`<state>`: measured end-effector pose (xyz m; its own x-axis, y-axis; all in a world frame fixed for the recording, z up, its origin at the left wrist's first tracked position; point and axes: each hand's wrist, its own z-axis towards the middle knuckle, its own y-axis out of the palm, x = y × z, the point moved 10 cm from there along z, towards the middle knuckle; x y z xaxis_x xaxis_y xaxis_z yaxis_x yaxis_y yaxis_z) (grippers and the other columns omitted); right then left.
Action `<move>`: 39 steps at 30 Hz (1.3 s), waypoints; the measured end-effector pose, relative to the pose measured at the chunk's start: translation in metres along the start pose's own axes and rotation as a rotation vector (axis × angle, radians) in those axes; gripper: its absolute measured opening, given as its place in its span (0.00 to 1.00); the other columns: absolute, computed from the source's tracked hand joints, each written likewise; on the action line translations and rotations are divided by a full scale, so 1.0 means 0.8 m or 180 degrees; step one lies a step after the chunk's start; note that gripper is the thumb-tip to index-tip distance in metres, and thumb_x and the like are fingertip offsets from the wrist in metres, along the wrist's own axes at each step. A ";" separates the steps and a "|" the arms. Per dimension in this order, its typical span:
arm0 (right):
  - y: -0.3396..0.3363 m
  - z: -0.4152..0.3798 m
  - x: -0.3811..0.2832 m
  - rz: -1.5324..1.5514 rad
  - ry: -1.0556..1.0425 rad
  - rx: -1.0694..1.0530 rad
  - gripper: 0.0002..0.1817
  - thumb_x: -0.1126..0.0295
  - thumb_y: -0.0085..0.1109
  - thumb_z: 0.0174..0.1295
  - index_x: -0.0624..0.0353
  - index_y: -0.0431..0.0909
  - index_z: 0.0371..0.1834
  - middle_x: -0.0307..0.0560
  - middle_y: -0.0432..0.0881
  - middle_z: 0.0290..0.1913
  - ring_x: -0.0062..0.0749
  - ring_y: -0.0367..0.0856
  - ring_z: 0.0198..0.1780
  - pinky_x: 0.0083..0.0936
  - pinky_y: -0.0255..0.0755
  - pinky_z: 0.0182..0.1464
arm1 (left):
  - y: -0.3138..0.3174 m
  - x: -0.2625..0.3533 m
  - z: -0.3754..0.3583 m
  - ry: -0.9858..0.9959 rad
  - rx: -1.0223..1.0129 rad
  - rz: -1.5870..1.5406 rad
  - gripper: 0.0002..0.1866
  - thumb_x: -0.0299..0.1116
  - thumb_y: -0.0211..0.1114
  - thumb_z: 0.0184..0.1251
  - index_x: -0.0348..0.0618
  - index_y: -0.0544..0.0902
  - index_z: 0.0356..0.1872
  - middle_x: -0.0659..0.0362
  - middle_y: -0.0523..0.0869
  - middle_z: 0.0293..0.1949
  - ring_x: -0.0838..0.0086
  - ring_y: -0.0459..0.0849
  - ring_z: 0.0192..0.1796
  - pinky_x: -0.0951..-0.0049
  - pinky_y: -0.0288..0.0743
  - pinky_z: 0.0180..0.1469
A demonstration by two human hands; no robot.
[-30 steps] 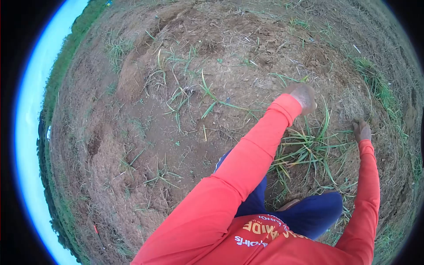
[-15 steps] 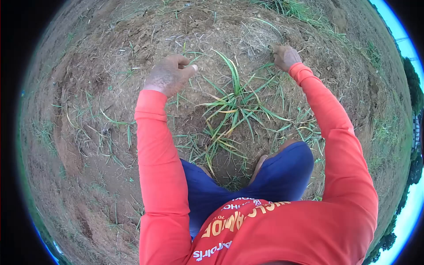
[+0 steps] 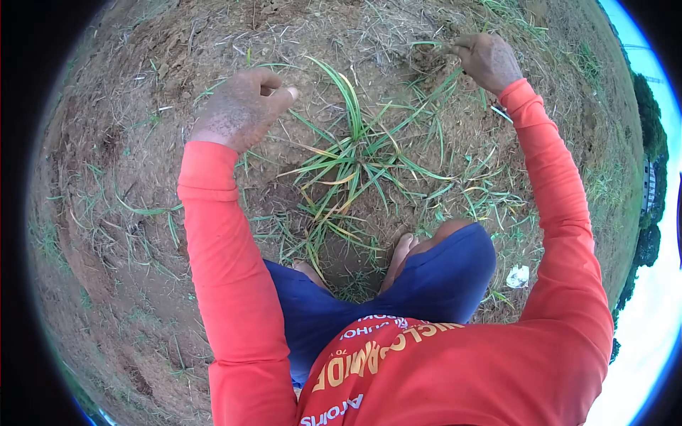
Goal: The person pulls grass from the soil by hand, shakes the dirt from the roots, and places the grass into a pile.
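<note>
A clump of long, narrow green leaves [image 3: 355,145], some yellowing at the tips, grows from the soil between my two hands. My left hand [image 3: 245,106] hovers at the left of the clump, back upward, its fingers curled in and the thumb beside them. Whatever lies inside those fingers is hidden. At the upper right, my right hand [image 3: 490,60] is closed in a pinch on a thin tuft of grass [image 3: 426,44], close to the ground. The tuft's lower part blends into the loose soil and dry roots.
Dry brown soil [image 3: 135,284] with straw and scattered weeds spreads all around. My bare feet [image 3: 399,255] stand just below the clump. A crumpled white scrap [image 3: 518,277] lies by my right arm. Trees [image 3: 650,113] and a building [image 3: 648,186] show at the right edge.
My right hand has moved up and to the right, away from the clump. My left hand has shifted left and slightly up. The view has moved, and the white scrap now shows.
</note>
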<state>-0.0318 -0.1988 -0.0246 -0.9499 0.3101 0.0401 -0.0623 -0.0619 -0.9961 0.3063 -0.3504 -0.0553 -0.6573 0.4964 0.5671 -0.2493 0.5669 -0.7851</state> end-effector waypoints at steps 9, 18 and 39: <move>-0.214 -0.017 -0.005 0.0570 0.0516 0.0465 0.13 0.63 0.66 0.66 0.63 0.91 0.36 0.51 0.87 0.26 0.38 0.87 0.32 0.37 0.78 0.40 | 0.013 0.006 0.006 0.0073 -0.0116 -0.0132 0.27 0.51 0.68 0.70 0.37 0.86 0.58 0.48 0.90 0.54 0.60 0.88 0.58 0.61 0.78 0.63; 0.005 0.015 0.055 0.0621 0.0518 0.0180 0.17 0.59 0.62 0.68 0.62 0.89 0.47 0.51 0.90 0.35 0.38 0.86 0.33 0.33 0.80 0.39 | 0.025 0.016 -0.001 0.0098 -0.0151 -0.0724 0.24 0.48 0.68 0.71 0.38 0.87 0.56 0.53 0.92 0.49 0.66 0.89 0.52 0.65 0.79 0.58; -0.124 -0.070 -0.207 0.3484 0.0179 -0.0846 0.39 0.66 0.71 0.63 0.59 0.70 0.78 0.43 0.90 0.43 0.22 0.85 0.39 0.21 0.80 0.41 | 0.039 0.027 0.024 0.0354 -0.0213 -0.4234 0.14 0.34 0.63 0.80 0.42 0.81 0.60 0.64 0.86 0.46 0.76 0.86 0.44 0.73 0.82 0.48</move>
<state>0.1488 -0.1907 0.0632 -0.4376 0.2557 -0.8621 0.8693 -0.1248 -0.4783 0.2707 -0.3345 -0.0718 0.1185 -0.4065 0.9059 -0.6135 0.6874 0.3887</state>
